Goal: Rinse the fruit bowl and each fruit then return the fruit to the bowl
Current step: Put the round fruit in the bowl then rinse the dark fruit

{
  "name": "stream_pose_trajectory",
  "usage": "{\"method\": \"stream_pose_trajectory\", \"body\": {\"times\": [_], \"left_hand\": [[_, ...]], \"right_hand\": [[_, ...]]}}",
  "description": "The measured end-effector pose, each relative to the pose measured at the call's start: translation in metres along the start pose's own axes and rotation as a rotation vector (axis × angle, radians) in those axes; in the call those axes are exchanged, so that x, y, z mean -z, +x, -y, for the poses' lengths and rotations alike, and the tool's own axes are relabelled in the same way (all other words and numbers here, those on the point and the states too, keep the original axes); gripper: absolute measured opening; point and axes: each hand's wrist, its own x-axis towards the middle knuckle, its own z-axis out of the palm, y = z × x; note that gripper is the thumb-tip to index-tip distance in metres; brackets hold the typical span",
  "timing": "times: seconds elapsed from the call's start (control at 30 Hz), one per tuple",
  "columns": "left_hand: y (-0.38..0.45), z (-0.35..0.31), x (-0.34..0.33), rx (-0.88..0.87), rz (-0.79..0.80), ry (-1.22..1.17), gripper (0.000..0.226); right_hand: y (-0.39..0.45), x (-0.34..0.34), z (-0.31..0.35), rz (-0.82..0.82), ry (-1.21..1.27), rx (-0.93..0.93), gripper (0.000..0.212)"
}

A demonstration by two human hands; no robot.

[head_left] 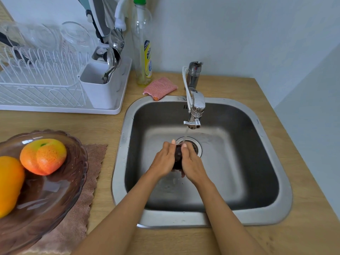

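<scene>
Two bare forearms reached forward from the lower edge over the near rim of the steel sink (184, 220), which was set into a wooden counter (301, 236). At the near left, a tinted glass fruit bowl (55, 196) sat on a pink cloth (82, 208) on the counter, well apart from the hands. Inside the bowl lay an orange fruit (9, 184) at the left edge and a peach-coloured fruit (43, 156) just beyond it, the two touching or nearly so.

Farther in, over the middle of the basin, the left hand (163, 161) and the right hand (192, 165) were pressed together around a dark fruit (178, 157), each hand cupping one side with its fingers curved round it. Only a narrow strip of the fruit showed between them, so its kind could not be told. The hands held it just in front of the drain (195, 147), where a thin stream of water (186, 134) fell from the tap (196, 109) onto the fingertips and the fruit's top.

Beyond the sink, a pink mesh scrubber (161, 87) lay on the counter by the basin's far rim, with a bottle of dish soap (144, 52) standing behind it against the wall. To the far left stood a white dish rack (60, 94) holding upturned glasses (73, 39) and cutlery (113, 57).
</scene>
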Motion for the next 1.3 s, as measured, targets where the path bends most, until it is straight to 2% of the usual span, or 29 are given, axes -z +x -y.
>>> {"method": "stream_pose_trajectory", "body": {"times": [0.13,0.2,0.33,0.4,0.5,0.67,0.73,0.87,1.03,1.1,1.17,1.23,1.3], "left_hand": [[-0.004,0.002,-0.005,-0.111,0.060,0.046,0.038],[-0.003,0.002,-0.002,-0.104,0.031,0.020,0.038],[-0.001,0.003,0.001,-0.075,-0.004,-0.021,0.042],[0.000,0.005,-0.002,-0.091,0.003,-0.003,0.040],[-0.003,0.005,-0.006,-0.150,0.019,0.032,0.031],[0.001,0.007,-0.002,-0.111,-0.046,0.007,0.037],[0.000,0.007,-0.004,-0.133,-0.034,0.015,0.036],[-0.001,0.006,-0.005,-0.138,-0.042,0.020,0.034],[0.001,0.011,-0.004,-0.145,-0.041,0.021,0.037],[0.001,0.012,-0.006,-0.179,-0.024,0.069,0.035],[-0.001,0.011,-0.007,-0.201,-0.002,0.128,0.038],[-0.003,0.010,-0.008,-0.221,0.021,0.155,0.046],[-0.004,0.008,-0.007,-0.223,0.016,0.133,0.048]], "right_hand": [[0.010,0.001,-0.002,-0.059,0.092,-0.201,0.044],[0.010,0.000,-0.002,0.001,0.086,-0.171,0.042],[0.004,0.002,-0.003,0.069,0.094,-0.074,0.021],[0.007,0.000,-0.003,0.009,0.101,-0.089,0.023],[0.012,0.000,0.003,-0.117,0.195,-0.220,0.031],[0.007,-0.001,-0.001,0.032,0.148,-0.103,0.024],[0.009,-0.002,-0.002,0.014,0.152,-0.105,0.022],[0.012,-0.002,0.002,-0.043,0.185,-0.181,0.034],[0.005,0.000,0.002,-0.004,0.117,-0.100,0.021],[0.007,0.000,0.003,-0.035,0.106,-0.151,0.027],[0.012,0.002,0.004,-0.047,0.204,-0.295,0.035],[0.015,0.007,0.003,-0.009,0.364,-0.425,0.041],[0.014,0.011,0.003,0.047,0.438,-0.461,0.045]]}}
